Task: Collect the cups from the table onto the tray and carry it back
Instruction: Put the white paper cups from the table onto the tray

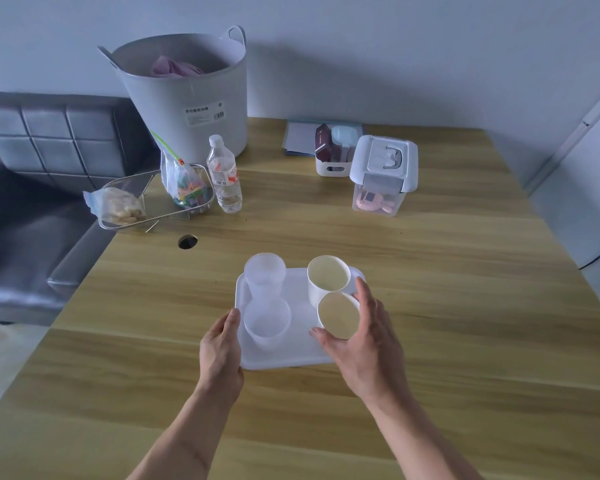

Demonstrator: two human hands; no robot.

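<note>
A white tray lies on the wooden table in front of me. Two frosted clear cups stand on its left side, one far and one near. Two white paper cups are on its right side, one far and one near. My left hand grips the tray's left edge. My right hand wraps around the near paper cup, with the thumb on its front and the fingers behind it. That cup leans toward me.
At the back of the table are a grey bucket, a water bottle, a wire basket with bags, a small white bin and a lidded clear box. A cable hole is at the left, beside a grey sofa.
</note>
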